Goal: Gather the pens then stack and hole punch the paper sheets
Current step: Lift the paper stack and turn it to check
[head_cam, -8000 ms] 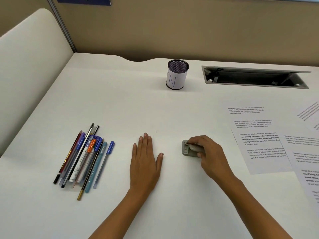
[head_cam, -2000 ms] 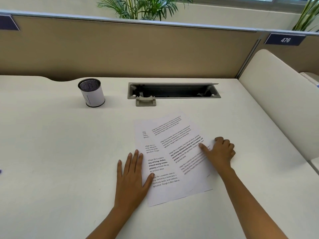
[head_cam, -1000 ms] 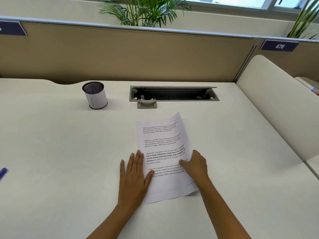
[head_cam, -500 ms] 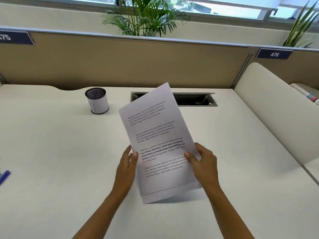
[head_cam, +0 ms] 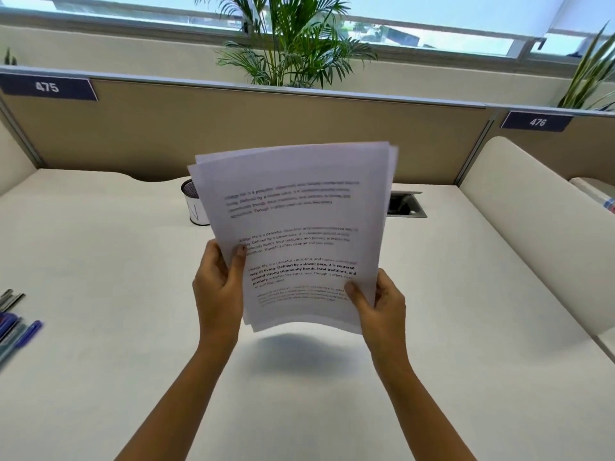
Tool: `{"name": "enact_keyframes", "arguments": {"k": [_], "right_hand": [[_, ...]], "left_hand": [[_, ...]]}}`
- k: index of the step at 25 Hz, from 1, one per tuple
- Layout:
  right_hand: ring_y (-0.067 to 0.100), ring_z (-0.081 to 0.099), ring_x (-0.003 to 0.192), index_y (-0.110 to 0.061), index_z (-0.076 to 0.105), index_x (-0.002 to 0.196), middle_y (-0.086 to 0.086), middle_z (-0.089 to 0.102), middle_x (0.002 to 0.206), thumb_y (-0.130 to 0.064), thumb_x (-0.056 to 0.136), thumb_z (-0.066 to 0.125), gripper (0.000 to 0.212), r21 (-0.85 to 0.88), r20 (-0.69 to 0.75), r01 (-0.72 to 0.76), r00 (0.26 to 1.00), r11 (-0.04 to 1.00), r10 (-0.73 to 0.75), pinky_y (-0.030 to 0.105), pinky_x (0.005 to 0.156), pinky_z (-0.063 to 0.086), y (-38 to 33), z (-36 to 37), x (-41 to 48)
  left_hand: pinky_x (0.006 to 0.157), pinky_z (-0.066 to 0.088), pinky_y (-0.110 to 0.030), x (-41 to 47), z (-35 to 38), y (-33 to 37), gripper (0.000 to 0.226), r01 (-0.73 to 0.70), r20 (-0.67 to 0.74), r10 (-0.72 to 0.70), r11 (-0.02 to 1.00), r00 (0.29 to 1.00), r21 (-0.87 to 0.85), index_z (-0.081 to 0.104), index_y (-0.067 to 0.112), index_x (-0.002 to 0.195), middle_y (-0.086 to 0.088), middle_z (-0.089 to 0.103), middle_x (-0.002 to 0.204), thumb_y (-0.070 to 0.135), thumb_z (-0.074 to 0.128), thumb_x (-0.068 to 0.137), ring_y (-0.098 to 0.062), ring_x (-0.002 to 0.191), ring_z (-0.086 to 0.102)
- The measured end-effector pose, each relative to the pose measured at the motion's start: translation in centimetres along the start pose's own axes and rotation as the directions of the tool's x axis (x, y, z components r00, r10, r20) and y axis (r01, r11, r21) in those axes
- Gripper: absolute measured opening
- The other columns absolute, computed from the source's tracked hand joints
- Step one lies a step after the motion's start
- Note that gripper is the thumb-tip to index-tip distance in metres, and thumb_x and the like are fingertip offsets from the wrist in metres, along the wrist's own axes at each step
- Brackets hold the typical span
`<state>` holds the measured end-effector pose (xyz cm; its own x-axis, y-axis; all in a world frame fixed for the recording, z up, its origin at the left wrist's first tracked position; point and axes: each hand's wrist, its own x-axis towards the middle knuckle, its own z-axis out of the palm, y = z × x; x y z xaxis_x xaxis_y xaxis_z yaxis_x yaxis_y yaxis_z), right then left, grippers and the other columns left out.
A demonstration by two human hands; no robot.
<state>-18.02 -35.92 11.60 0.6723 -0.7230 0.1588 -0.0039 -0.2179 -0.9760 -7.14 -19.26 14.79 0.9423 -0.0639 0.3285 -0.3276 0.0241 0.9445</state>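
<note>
A stack of printed paper sheets is held upright in the air above the white desk, its bottom edge off the surface. My left hand grips the stack's left edge, thumb on the front. My right hand grips the lower right corner. The sheets' top edges are slightly fanned. The bunch of pens lies at the desk's far left edge, partly out of frame. The hole punch is hidden behind the paper.
A mesh pen cup with a white label stands behind the paper's left side. A cable slot is cut into the desk at the back. Tan partition panels and a cream side divider enclose the desk.
The sheets went from spread on the desk to gathered into one stack, then lifted by both hands and tilted upright. My view has tilted up, and the pens show at the left.
</note>
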Motion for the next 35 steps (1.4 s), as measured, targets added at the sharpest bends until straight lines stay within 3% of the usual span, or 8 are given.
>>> {"name": "enact_keyframes", "arguments": {"k": [4, 7, 13, 18, 24, 28, 32, 35], "right_hand": [[0.019, 0.066, 0.097, -0.014, 0.058, 0.115, -0.001, 0.068, 0.11, -0.018, 0.086, 0.067, 0.031, 0.077, -0.022, -0.058, 0.998, 0.995, 0.06, 0.034, 0.084, 0.058, 0.1, 0.6, -0.3], [0.021, 0.066, 0.098, -0.019, 0.057, 0.11, 0.001, 0.068, 0.108, -0.016, 0.091, 0.061, 0.02, 0.115, -0.014, -0.059, 0.998, 0.992, 0.06, 0.029, 0.079, 0.059, 0.2, 0.8, -1.1], [0.019, 0.067, 0.092, -0.022, 0.058, 0.105, 0.0, 0.069, 0.103, -0.014, 0.093, 0.058, 0.014, 0.152, -0.05, 0.003, 0.999, 0.988, 0.005, 0.026, 0.072, 0.059, -1.1, 1.5, -1.8], [0.023, 0.065, 0.099, -0.015, 0.054, 0.11, 0.003, 0.066, 0.111, -0.02, 0.092, 0.057, 0.019, 0.162, -0.105, -0.063, 0.991, 0.985, 0.081, 0.034, 0.081, 0.059, -0.7, 2.9, -3.0], [0.02, 0.065, 0.092, -0.013, 0.054, 0.105, 0.004, 0.066, 0.104, -0.017, 0.096, 0.049, 0.011, 0.126, -0.188, -0.005, 0.982, 0.992, 0.029, 0.026, 0.073, 0.059, -1.5, 3.8, -3.4], [0.021, 0.063, 0.095, -0.011, 0.054, 0.106, 0.005, 0.065, 0.105, -0.015, 0.096, 0.049, 0.012, 0.123, -0.193, -0.029, 0.98, 0.992, 0.053, 0.02, 0.072, 0.058, -0.7, 4.4, -3.9], [0.02, 0.062, 0.094, -0.014, 0.055, 0.103, 0.003, 0.065, 0.102, -0.012, 0.097, 0.047, 0.01, 0.109, -0.212, -0.023, 0.976, 0.994, 0.046, 0.018, 0.067, 0.055, -0.3, 4.5, -4.3], [0.02, 0.06, 0.087, -0.011, 0.054, 0.098, 0.006, 0.065, 0.097, -0.011, 0.097, 0.049, 0.006, 0.133, -0.218, -0.03, 0.974, 0.991, 0.059, 0.012, 0.064, 0.051, -0.2, 4.6, -4.7]], "left_hand": [[0.054, 0.045, -0.008, -0.9, -0.1, 0.8, 0.015, -0.052, -0.018, 0.053, 0.997, 0.998, 0.052, 0.051, 0.012, 0.094, 0.01, 0.057, 0.075, 0.027, 0.05, 0.095, 0.001, 0.065, 0.057], [0.05, 0.041, -0.006, -1.9, -0.1, 0.7, 0.013, -0.015, -0.014, 0.016, 0.998, 1.0, 0.058, 0.049, 0.009, 0.09, 0.01, 0.052, 0.07, 0.022, 0.05, 0.094, 0.005, 0.058, 0.053], [0.055, 0.049, -0.01, -2.1, -1.2, 0.7, 0.012, -0.036, -0.044, 0.037, 0.999, 0.998, 0.027, 0.05, 0.024, 0.087, 0.009, 0.061, 0.08, 0.035, 0.05, 0.091, -0.002, 0.069, 0.059], [0.051, 0.042, -0.007, -2.0, -2.4, 0.2, 0.022, -0.03, -0.022, 0.032, 0.997, 0.999, 0.065, 0.051, 0.009, 0.092, 0.008, 0.056, 0.073, 0.031, 0.051, 0.091, 0.001, 0.06, 0.054], [0.056, 0.049, -0.009, -1.9, -3.3, -0.1, 0.015, -0.021, -0.006, 0.022, 0.999, 1.0, 0.039, 0.05, 0.02, 0.088, 0.009, 0.059, 0.079, 0.035, 0.048, 0.09, -0.002, 0.069, 0.06], [0.052, 0.045, -0.008, -2.1, -3.7, -1.0, 0.02, -0.01, 0.006, 0.01, 0.999, 1.0, 0.05, 0.052, 0.013, 0.09, 0.003, 0.059, 0.076, 0.033, 0.05, 0.092, -0.01, 0.065, 0.057], [0.054, 0.047, -0.009, -2.4, -4.0, -1.3, 0.013, 0.0, -0.003, 0.0, 0.999, 1.0, 0.043, 0.048, 0.027, 0.081, 0.006, 0.059, 0.077, 0.029, 0.05, 0.094, -0.012, 0.068, 0.059], [0.052, 0.044, -0.007, -2.7, -3.9, -1.2, 0.013, 0.012, 0.002, -0.012, 0.999, 1.0, 0.04, 0.048, 0.023, 0.081, 0.005, 0.059, 0.076, 0.021, 0.05, 0.093, -0.011, 0.064, 0.056]]}}
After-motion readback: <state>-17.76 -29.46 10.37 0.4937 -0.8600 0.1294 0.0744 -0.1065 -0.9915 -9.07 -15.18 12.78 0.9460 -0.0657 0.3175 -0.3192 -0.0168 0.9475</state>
